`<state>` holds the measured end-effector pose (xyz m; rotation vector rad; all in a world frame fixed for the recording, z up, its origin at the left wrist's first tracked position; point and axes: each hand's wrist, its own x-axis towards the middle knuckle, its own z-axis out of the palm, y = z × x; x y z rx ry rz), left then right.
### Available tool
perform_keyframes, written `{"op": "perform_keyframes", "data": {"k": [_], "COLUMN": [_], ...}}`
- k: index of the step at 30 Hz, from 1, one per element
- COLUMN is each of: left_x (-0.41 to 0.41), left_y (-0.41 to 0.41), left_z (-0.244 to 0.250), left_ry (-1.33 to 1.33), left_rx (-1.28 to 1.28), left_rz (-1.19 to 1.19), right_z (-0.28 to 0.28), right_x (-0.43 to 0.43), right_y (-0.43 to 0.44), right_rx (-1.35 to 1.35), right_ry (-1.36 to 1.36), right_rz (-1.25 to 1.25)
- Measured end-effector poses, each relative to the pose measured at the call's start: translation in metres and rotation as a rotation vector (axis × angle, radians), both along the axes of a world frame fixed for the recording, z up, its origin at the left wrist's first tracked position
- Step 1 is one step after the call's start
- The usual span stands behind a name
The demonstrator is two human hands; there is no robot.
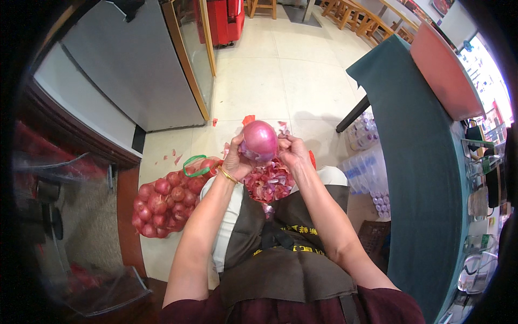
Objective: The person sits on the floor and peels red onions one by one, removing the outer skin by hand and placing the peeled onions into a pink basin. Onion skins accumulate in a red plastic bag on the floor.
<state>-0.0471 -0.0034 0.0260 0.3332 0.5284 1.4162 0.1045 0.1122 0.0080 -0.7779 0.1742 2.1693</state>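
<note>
A large red onion [260, 140], smooth and shiny on top, is held up in front of my knees. My left hand [236, 160], with a gold bangle at the wrist, grips it from the left and below. The fingers of my right hand [292, 150] are bent and pinched at the onion's right side, by some loose skin; whether they grip skin or onion is hard to tell. Below the onion lies a heap of dry red onion skins [269, 184] between my legs. To the left, a net sack of red onions [166, 202] rests on the floor beside a green ring-shaped band [195, 165].
A table with a dark green cloth [417, 174] runs along the right, bearing a pink basin [447, 73]. Packs of plastic bottles [362, 131] stand beneath it. A grey panel [133, 65] and a wood-framed glass door [194, 48] are at upper left. Skin scraps lie on the tiles.
</note>
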Motion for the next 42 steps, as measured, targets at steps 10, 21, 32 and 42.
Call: {"op": "perform_keyframes", "data": {"k": [10, 21, 32, 42], "left_x": [-0.005, -0.003, 0.007, 0.009], "left_y": [0.005, 0.010, 0.010, 0.006], "left_z": [-0.005, -0.013, -0.013, 0.001], "left_ry": [0.010, 0.173, 0.333, 0.310], "left_rx": [-0.136, -0.152, -0.271, -0.244], "left_rz": [0.269, 0.342, 0.479, 0.339], "right_z": [-0.032, 0.055, 0.054, 0.034], "right_x": [0.037, -0.008, -0.012, -0.005], "right_y": [-0.023, -0.045, -0.041, -0.015], "right_rx": [1.269, 1.871, 2.015, 1.197], "right_ry": [-1.495, -1.362, -1.617, -1.180], "right_rz": [0.745, 0.132, 0.202, 0.368]}}
